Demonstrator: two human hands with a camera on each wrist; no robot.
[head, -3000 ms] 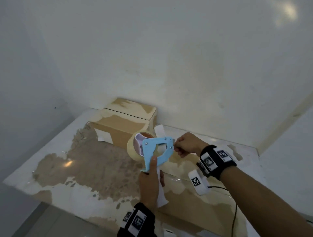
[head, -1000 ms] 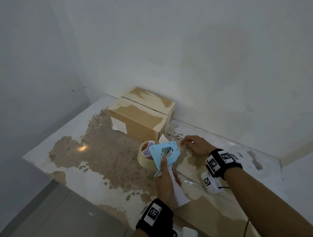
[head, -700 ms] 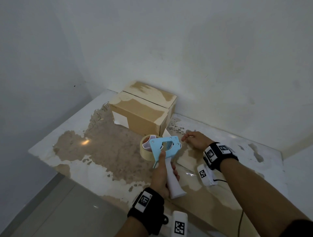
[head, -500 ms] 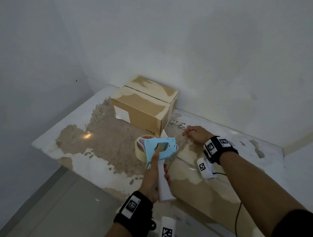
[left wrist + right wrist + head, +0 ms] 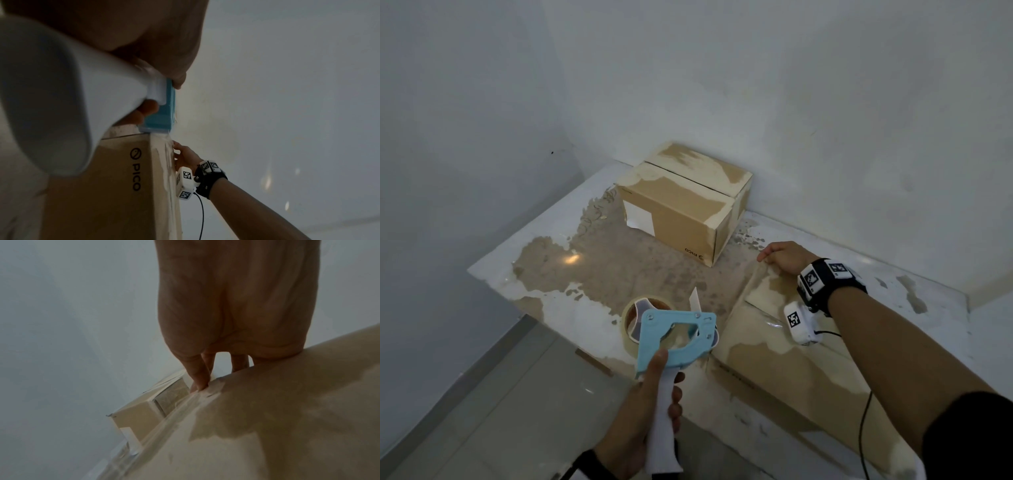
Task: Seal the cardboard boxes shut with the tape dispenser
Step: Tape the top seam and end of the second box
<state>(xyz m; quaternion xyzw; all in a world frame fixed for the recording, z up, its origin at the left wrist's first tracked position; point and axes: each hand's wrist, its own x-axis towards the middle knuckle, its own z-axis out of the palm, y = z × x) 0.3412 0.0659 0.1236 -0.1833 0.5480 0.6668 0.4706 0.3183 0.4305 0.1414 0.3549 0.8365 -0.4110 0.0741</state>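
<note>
A tape dispenser (image 5: pixel 674 334) with a blue frame, a white handle and a tan tape roll is gripped by its handle in my left hand (image 5: pixel 650 411). It sits at the near left edge of the large near cardboard box (image 5: pixel 791 363). A clear tape strip (image 5: pixel 763 317) runs across that box top. My right hand (image 5: pixel 784 257) rests on the box's far corner, its fingers (image 5: pixel 197 376) reaching over the edge and pressing there. The left wrist view shows the dispenser (image 5: pixel 162 107) above the near box (image 5: pixel 102 186). A second, smaller cardboard box (image 5: pixel 681 205) stands in the back corner, its top seam untaped.
Both boxes sit on a worn white table (image 5: pixel 571 308) with brown patches, pushed into a corner of white walls (image 5: pixel 791 85). The table's left edge drops to a grey floor (image 5: pixel 482 411). A cable (image 5: pixel 863 428) hangs from my right wrist camera.
My left hand has drawn the dispenser back from the far end of the near box to its near left edge. My right hand has let go of the tape end and stays pressed at the far corner.
</note>
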